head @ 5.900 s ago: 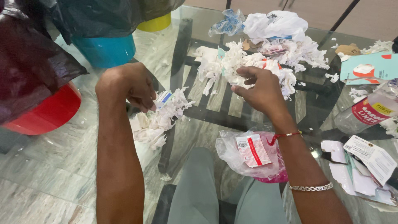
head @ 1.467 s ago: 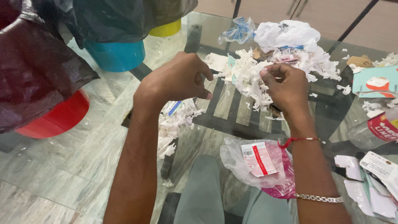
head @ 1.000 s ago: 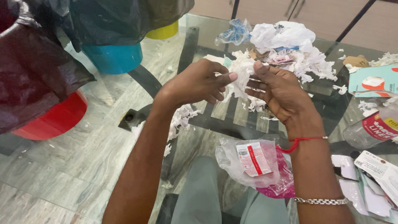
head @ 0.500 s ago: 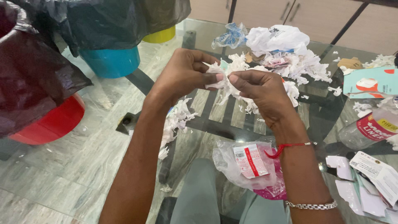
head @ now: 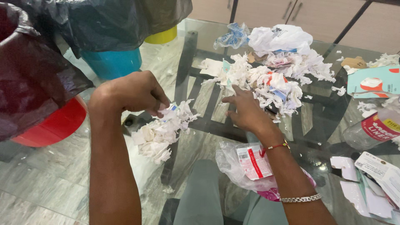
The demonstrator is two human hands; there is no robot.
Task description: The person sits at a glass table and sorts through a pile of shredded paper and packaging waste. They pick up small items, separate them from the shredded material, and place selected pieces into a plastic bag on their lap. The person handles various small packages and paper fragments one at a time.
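Hands have split apart since half a second back: left hand (head: 133,92) now sits over the small tissue pile (head: 160,131) near the glass table (head: 62,183) edge, fingers curled loosely on a white scrap. Right hand (head: 246,112), fingers spread and holding nothing, is back touching the big shredded heap (head: 266,81), so sorting looks ongoing.

White shredded paper (head: 160,131) lies on a clear glass tabletop (head: 58,183). Bins are red (head: 50,125), blue (head: 110,62) and yellow (head: 160,36), lined with dark bags. A red thread (head: 273,146) and silver bracelet (head: 300,199) circle one wrist.
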